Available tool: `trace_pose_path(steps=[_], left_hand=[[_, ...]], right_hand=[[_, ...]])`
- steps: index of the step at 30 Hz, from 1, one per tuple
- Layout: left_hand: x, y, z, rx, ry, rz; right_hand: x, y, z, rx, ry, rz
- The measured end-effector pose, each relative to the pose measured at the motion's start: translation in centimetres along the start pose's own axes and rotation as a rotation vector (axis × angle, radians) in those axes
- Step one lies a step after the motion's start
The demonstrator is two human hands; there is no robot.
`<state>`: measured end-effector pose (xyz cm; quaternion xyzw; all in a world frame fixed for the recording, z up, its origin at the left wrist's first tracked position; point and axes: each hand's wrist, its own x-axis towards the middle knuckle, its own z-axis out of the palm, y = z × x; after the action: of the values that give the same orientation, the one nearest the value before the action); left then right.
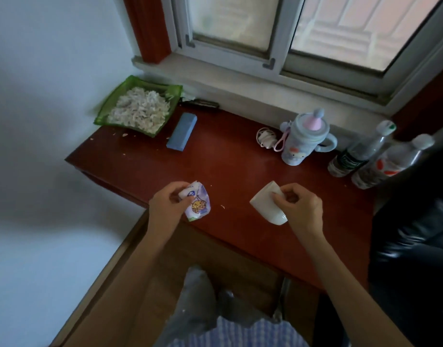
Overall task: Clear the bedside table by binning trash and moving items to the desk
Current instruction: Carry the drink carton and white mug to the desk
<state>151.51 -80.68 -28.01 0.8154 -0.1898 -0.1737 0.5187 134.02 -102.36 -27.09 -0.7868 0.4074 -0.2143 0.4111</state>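
Red-brown wood surface [215, 156] is carrying two plastic bottles [360, 151] at its right edge, one sippy cup [304, 139], one blue block [181, 134] and one green tray [138, 106] at the far left corner. Near the front edge, the left hand [165, 204] is pinching one crumpled wrapper [198, 204], while the right hand [300, 206] is gripping one white cup [268, 204], tilted, mouth pointing far-left.
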Motion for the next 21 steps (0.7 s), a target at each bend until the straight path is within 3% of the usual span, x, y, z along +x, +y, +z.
trace_pose_path(steps=[12,21], left_hand=[[17.4,0.5,4.6,-0.006,-0.322,0.083],[27.7,0.9,9.6,0.068,-0.527,0.13]], right_hand=[[6.4,-1.2,1.9,0.006,0.297,0.247],[9.2,-1.8,4.3,0.018,0.415,0.379]])
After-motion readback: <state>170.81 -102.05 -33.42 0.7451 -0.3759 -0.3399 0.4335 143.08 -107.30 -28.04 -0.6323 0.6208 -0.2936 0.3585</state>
